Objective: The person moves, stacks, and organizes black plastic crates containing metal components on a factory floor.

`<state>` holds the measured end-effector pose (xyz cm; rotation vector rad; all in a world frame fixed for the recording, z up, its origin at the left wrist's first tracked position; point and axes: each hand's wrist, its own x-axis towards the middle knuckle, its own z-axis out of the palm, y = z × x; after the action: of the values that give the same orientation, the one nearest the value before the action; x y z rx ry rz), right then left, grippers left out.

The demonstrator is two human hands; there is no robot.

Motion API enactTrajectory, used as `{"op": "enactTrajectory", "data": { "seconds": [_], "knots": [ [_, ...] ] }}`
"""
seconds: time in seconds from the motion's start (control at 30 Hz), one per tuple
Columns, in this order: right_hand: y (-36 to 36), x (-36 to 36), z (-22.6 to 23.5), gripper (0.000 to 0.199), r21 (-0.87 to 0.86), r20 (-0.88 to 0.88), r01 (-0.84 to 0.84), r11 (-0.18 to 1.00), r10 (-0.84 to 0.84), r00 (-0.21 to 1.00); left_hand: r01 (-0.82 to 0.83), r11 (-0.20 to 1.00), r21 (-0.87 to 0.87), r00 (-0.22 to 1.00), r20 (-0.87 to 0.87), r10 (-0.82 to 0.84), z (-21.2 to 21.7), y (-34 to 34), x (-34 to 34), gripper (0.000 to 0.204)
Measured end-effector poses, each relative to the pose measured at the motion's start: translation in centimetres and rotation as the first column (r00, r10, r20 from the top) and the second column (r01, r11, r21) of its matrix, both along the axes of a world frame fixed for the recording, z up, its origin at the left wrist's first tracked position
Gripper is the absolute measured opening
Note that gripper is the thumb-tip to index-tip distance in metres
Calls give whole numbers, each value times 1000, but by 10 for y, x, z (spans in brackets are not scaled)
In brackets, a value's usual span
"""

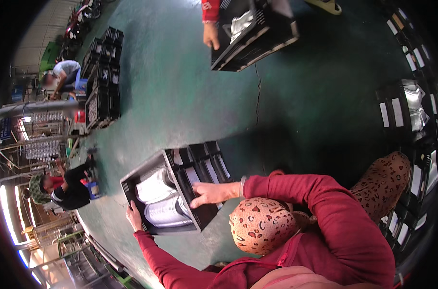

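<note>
Black plastic crate (pixel 194 220), held between the two hands: the left hand (pixel 134 216) grasps the wall beside it and the right hand (pixel 209 193) the opposite wall, probably to steady the load. Between the hands, silvery curved pieces (pixel 167 213) lie nested in two groups, presumably to save space.

Both hands (pixel 209 193) grip, the right arm (pixel 320 197) bent.
</note>
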<state>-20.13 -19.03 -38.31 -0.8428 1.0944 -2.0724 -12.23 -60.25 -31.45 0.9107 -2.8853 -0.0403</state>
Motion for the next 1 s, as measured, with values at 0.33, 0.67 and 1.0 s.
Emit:
{"op": "enactTrajectory", "data": {
  "seconds": [0.33,0.67,1.0],
  "knots": [
    [28,-14,-5,65,162,49,-246,956,241,969,-41,999,19,999,-5,41,-8,42,-19,55],
    [271,-71,-59,35,689,-259,571,446,-584,769,664,704,-252,731,17,-683,98,288,-177,53],
    [355,1,89,35,594,-741,796,115,-309,597,607,780,-152,772,348,-532,-21,530,-415,67]
  ]
}}
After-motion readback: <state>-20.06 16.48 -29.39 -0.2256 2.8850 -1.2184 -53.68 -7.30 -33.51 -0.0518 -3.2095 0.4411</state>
